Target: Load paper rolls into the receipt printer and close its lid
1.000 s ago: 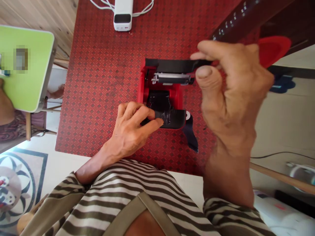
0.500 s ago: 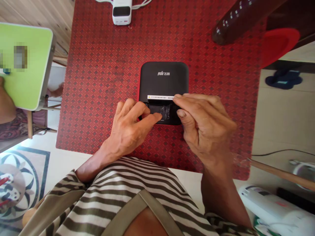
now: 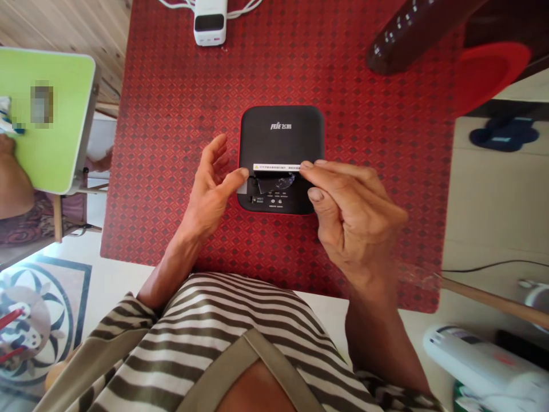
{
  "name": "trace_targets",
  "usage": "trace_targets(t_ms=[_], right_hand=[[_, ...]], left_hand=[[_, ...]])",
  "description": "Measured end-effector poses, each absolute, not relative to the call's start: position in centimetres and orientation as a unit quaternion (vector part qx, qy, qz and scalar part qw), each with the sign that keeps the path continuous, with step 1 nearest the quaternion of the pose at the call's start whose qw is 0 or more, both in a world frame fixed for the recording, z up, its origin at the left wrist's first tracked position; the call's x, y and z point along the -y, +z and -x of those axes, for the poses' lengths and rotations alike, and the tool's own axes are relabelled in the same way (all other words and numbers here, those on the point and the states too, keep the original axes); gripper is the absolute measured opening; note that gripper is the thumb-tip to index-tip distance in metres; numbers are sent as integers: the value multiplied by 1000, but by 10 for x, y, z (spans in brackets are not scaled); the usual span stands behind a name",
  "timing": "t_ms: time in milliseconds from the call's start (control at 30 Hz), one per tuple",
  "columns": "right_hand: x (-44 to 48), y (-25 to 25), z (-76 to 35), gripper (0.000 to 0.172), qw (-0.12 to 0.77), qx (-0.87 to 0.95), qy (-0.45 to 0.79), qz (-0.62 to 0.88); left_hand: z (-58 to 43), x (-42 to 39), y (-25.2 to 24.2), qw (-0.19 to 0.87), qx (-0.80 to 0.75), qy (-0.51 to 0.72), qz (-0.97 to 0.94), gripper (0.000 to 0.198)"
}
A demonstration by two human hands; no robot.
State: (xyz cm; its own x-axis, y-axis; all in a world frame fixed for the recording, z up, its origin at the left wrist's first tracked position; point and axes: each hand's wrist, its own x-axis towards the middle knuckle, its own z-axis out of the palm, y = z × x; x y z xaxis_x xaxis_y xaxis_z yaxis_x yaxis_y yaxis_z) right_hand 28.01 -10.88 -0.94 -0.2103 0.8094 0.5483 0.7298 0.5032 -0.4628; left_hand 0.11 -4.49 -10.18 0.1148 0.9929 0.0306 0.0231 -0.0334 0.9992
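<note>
Black thermal printer (image 3: pixel 281 134), corner hidden under right hand (image 3: pixel 354 223) on label (image 3: pixel 277 167), grip unclear; left hand (image 3: pixel 210 197) open.

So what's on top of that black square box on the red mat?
Its black lid carries a white printed label strip and a crinkled clear tape patch; fingertips of the right hand cover the strip's right end, hiding what lies beneath.

the small print on the white label (image 3: pixel 274 167) is too small to read; a pixelated patch (image 3: pixel 42 105) on the lime-green tabletop (image 3: pixel 55 154) hides whatever lies there.
</note>
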Motion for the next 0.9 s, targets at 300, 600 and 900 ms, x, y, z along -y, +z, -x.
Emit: trace_targets(t_ms=[300, 600, 900], right_hand=[[112, -15, -278, 46, 391, 767, 68, 503], [141, -20, -275, 35, 526, 617, 1, 586], [163, -37, -257, 20, 489, 677, 4, 549]], left_hand=[[-8, 44, -97, 541, -453, 468, -532, 86], [-2, 66, -78, 524, -445, 453, -568, 77], [-6, 65, -75, 521, -446, 447, -574, 72]])
